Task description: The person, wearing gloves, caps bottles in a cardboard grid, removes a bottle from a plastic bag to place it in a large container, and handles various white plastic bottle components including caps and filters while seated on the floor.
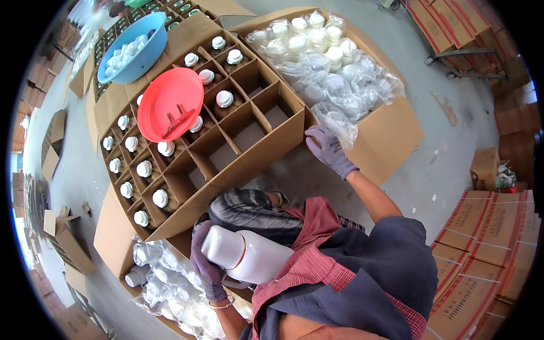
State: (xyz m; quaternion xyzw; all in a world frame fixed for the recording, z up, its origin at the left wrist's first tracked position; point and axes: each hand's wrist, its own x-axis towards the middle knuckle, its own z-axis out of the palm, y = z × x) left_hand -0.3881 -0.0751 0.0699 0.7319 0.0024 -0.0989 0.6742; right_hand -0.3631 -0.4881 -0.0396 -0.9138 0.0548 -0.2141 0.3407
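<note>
My left hand, in a grey-purple glove, is closed around the rounded top of a large glossy white bottle. The bottle lies tilted across my lap, with a thin orange ring at its neck. My right hand, gloved alike, has its fingers curled over the edge of an open carton, close to clear plastic bags around white bottles. Ahead stands a divided carton; white-capped bottles fill many cells, while several cells at its near right side hold none.
A red plastic basin with small dark red pieces rests on the divided carton. Beyond it sits a blue basin of white caps. Bagged white items fill a carton at lower left. Stacked cartons stand at right, a loaded trolley at far right.
</note>
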